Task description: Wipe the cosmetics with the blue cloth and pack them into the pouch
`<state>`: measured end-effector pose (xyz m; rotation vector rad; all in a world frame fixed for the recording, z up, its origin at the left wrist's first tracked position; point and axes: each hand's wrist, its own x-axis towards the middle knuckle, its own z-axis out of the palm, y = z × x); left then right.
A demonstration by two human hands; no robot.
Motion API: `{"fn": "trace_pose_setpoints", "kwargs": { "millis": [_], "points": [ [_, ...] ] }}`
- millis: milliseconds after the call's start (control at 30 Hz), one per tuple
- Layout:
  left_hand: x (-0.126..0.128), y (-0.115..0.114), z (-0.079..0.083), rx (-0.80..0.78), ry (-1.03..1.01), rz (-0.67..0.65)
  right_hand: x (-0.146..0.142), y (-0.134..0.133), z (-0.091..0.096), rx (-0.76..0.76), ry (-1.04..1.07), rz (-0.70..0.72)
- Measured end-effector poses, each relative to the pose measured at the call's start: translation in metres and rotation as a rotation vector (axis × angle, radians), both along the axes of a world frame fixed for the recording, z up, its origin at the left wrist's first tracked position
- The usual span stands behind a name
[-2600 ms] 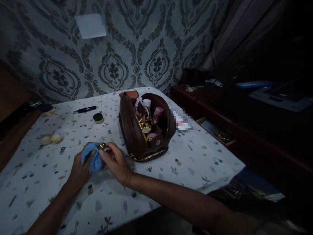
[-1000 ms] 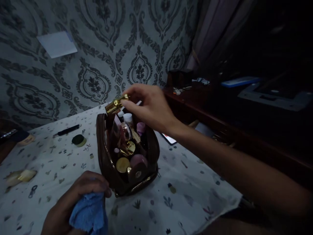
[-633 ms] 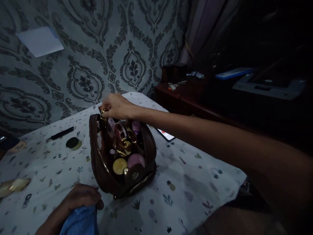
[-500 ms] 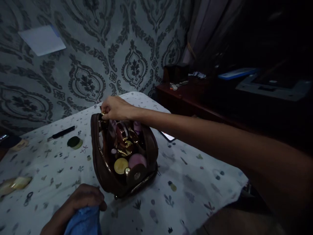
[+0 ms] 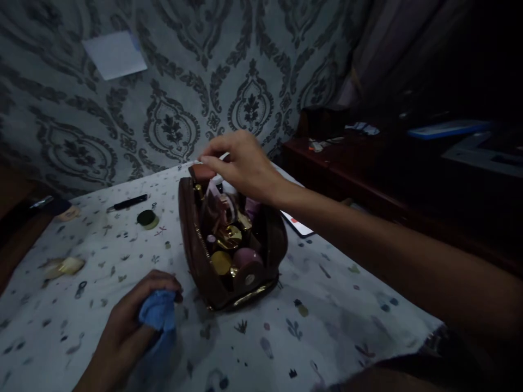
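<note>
A brown zip bag (image 5: 190,218), its top unzipped, stands on the patterned tablecloth. Inside lie several cosmetics, among them a yellow round lid (image 5: 221,262), a pink round lid (image 5: 247,257) and a shiny gold piece (image 5: 229,237). Over the far end of the bag hovers my right hand (image 5: 241,163), fingers loosely curved with a gap between thumb and forefinger and nothing visible in them. It is just above a reddish-brown flap (image 5: 202,173). My left hand (image 5: 134,310), near the bag's front left corner, is closed around a crumpled blue cloth (image 5: 159,311).
Left of the bag lie a dark round jar (image 5: 147,219), a slim black item (image 5: 131,202) and a pale tube-like item (image 5: 65,267). A phone (image 5: 300,223) with a lit screen lies right of the bag. A dark red desk (image 5: 310,163) stands behind it; a patterned wall rises at the back.
My right hand has lifted off the bag's far end, and the reddish-brown flap there now shows. My left hand still grips the blue cloth. The view has shifted left.
</note>
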<state>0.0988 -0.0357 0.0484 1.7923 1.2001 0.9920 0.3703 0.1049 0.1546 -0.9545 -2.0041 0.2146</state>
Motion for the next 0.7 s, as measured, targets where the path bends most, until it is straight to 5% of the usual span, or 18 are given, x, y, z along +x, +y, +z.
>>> {"fn": "trace_pose_setpoints", "kwargs": {
  "millis": [200, 333, 533, 700],
  "points": [
    [-0.033, 0.043, -0.008, -0.162, 0.052, 0.267, -0.020, -0.095, -0.012, 0.199, 0.020, 0.209],
    [-0.077, 0.076, -0.017, -0.018, 0.248, 0.443, -0.054, -0.136, -0.049, 0.158, 0.061, 0.487],
    [-0.150, 0.094, -0.013, 0.287, 0.831, 0.692, -0.106, -0.146, -0.108, -0.123, 0.005, 0.595],
    [-0.178, 0.082, -0.012, 0.052, 1.134, 0.659, -0.137, -0.138, -0.134, -0.321, -0.053, 0.630]
  ]
}}
